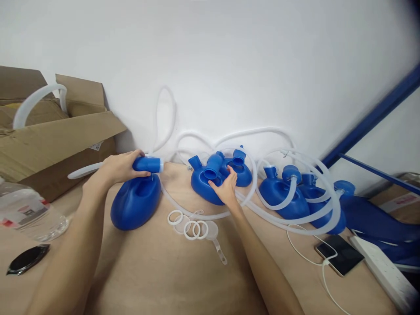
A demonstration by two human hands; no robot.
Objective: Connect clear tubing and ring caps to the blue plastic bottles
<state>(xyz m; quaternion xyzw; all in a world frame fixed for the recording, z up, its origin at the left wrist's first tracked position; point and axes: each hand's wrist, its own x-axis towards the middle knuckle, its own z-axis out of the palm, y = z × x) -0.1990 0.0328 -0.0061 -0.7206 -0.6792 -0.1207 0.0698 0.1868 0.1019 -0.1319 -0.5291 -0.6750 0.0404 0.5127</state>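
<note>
On the left, my left hand is closed around the neck of a blue plastic urinal bottle, whose mouth has a pale rim and faces right. Farther right, my right hand has its thumb and fingers apart at the right side of another blue urinal bottle. Its thumb is just below the open end of a blue tubular spout; a firm grip cannot be made out. Between my forearms lie several white rings and a translucent round cap with a strap.
More blue bottles with looping white hoses stand at right. A cardboard box and a clear water bottle are at left, near a black oval object. A phone with a cable lies beside a power strip.
</note>
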